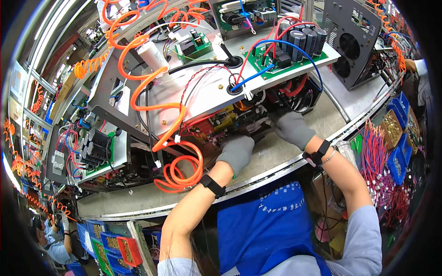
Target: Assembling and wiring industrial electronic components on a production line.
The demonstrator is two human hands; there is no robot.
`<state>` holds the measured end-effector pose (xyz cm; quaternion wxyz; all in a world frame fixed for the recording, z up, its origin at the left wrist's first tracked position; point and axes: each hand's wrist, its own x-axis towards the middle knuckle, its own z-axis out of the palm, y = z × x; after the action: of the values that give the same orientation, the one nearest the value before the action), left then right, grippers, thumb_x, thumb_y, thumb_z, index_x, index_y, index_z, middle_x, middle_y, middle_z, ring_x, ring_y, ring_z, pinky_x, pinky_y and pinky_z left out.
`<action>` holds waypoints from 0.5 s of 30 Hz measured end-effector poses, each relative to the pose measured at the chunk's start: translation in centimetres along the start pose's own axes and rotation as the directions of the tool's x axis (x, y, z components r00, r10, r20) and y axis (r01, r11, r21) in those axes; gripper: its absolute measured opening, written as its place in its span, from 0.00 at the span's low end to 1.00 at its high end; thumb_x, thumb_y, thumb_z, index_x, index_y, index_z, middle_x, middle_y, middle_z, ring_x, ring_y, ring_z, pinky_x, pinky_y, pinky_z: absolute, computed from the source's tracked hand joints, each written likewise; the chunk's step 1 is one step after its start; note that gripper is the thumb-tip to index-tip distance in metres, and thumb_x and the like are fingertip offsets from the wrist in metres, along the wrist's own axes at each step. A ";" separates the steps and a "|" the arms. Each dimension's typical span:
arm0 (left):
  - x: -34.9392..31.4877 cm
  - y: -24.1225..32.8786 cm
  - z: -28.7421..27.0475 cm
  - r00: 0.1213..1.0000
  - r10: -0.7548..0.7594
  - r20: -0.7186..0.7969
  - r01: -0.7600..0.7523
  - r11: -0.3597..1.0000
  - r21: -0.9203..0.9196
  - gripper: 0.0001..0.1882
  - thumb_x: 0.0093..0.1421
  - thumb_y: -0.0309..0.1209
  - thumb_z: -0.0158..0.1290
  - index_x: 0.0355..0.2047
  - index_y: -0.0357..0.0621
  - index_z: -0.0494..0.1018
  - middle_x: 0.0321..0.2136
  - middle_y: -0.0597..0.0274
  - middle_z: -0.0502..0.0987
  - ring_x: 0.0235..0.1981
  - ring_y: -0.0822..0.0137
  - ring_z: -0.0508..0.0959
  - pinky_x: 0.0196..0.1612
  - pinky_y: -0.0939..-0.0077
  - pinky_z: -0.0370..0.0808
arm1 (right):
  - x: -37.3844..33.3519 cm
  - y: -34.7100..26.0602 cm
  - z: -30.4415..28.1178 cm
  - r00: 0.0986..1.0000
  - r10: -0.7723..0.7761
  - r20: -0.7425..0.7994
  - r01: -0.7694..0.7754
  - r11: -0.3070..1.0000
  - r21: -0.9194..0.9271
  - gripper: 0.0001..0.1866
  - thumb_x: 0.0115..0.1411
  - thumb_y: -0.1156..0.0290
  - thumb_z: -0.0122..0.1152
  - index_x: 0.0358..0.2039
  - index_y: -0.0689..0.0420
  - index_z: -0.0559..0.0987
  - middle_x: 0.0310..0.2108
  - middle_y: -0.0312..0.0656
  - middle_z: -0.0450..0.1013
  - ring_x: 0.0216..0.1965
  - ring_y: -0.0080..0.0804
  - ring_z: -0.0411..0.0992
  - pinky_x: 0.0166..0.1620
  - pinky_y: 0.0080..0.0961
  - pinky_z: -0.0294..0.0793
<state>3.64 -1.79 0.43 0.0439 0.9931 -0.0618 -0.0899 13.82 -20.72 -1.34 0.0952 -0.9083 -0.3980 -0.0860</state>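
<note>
Open chassis [200, 92] on worktop [264, 156], under green circuit board [290, 68]. Long axis left-right, board end angled farther off, open side facing me. My gloved left grip [237, 152] sits nearer me and left of that board, right grip [294, 131] just below it, both at the chassis's internal parts [229, 119]. Fingertips hidden; can't tell whether spread or pinching.

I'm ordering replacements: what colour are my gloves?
Your gloves are grey; the head view, the only one here, shows them.
</note>
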 end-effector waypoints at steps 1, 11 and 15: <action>0.1 -0.1 0.0 0.999 0.039 -0.003 -0.039 0.999 -0.027 0.09 0.49 0.24 0.52 0.30 0.37 0.79 0.29 0.42 0.79 0.32 0.45 0.81 0.33 0.54 0.77 | 0.5 0.0 -0.1 0.997 -0.009 -0.080 0.014 0.998 0.063 0.08 0.56 0.65 0.56 0.34 0.54 0.76 0.31 0.47 0.74 0.31 0.49 0.73 0.33 0.42 0.71; 0.0 -0.2 -0.1 1.000 0.020 0.010 -0.020 1.000 0.023 0.09 0.49 0.25 0.52 0.30 0.36 0.79 0.29 0.42 0.79 0.32 0.44 0.80 0.34 0.56 0.78 | 0.4 1.1 0.1 0.980 -0.070 -0.184 0.110 0.969 0.219 0.14 0.57 0.66 0.57 0.43 0.56 0.76 0.37 0.52 0.73 0.36 0.52 0.73 0.40 0.42 0.73; -1.0 1.0 -1.2 0.993 -0.059 0.099 0.051 0.995 0.081 0.11 0.52 0.29 0.53 0.34 0.36 0.79 0.27 0.47 0.79 0.30 0.46 0.81 0.31 0.55 0.78 | -1.2 0.6 0.4 0.988 0.065 -0.141 -0.023 0.959 0.282 0.17 0.57 0.66 0.58 0.47 0.54 0.76 0.36 0.52 0.74 0.36 0.52 0.73 0.41 0.42 0.73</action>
<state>2.81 -2.60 1.90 -0.0008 0.9895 -0.0402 -0.1389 13.45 -21.90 -2.06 0.2541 -0.8854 -0.3777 -0.0943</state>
